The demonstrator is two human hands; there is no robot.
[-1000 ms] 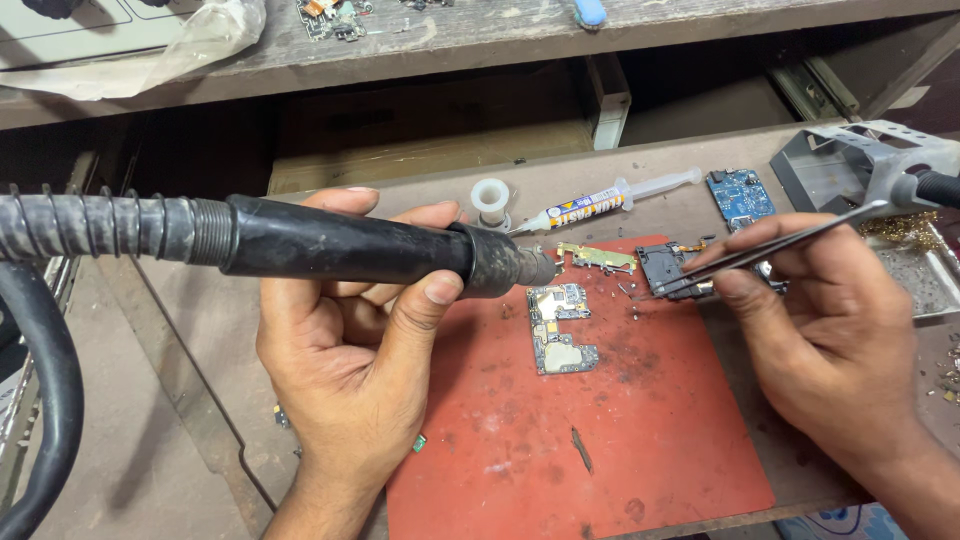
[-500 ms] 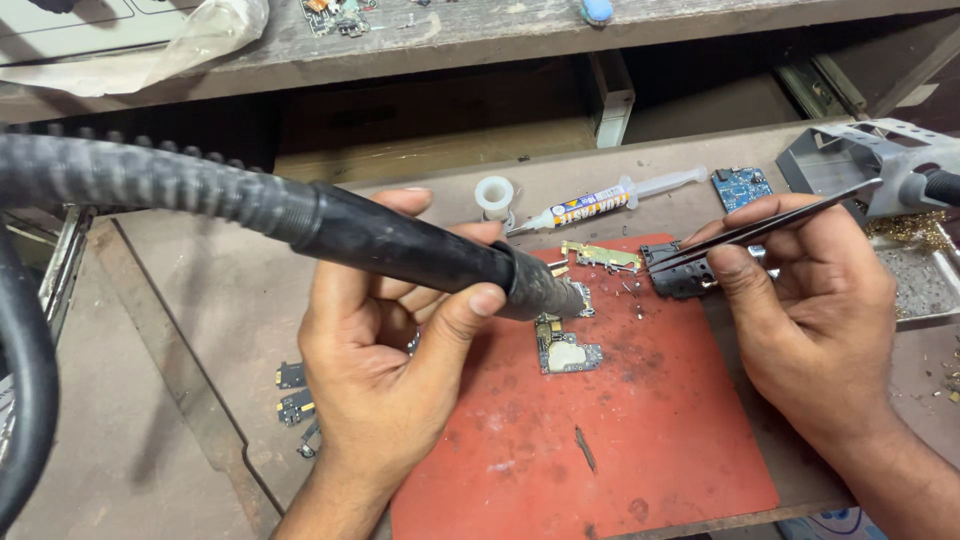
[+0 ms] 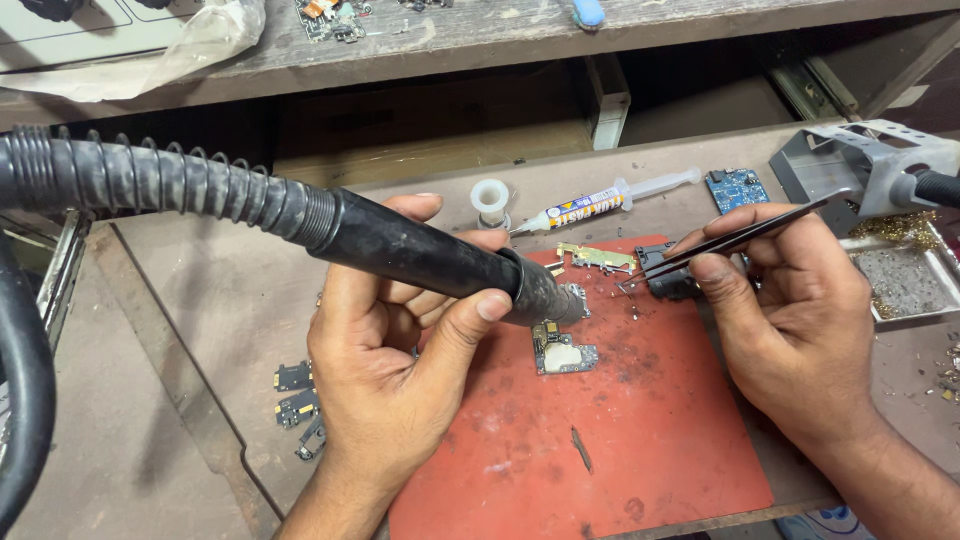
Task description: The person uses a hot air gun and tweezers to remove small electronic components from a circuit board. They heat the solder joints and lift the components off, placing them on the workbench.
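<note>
My left hand [image 3: 400,360] grips a black hot-air wand [image 3: 420,250] with a ribbed hose; its nozzle points down at a small circuit board [image 3: 563,350] on the red work mat [image 3: 620,440]. My right hand [image 3: 790,320] holds thin black tweezers [image 3: 740,238], their tips near a small dark part [image 3: 668,280] at the mat's upper edge. A gold-coloured metal strip [image 3: 598,257] lies just left of the tweezer tips.
A syringe of paste [image 3: 610,200], a white solder spool [image 3: 490,200] and a blue board [image 3: 737,188] lie behind the mat. A grey metal stand [image 3: 850,160] and tray [image 3: 900,285] sit at right. Small dark parts [image 3: 297,400] lie at left. A wooden shelf [image 3: 450,40] runs above.
The wand has tilted from level to nozzle-down and moved closer to the circuit board. My right hand shifted slightly left with the tweezers, over the dark part.
</note>
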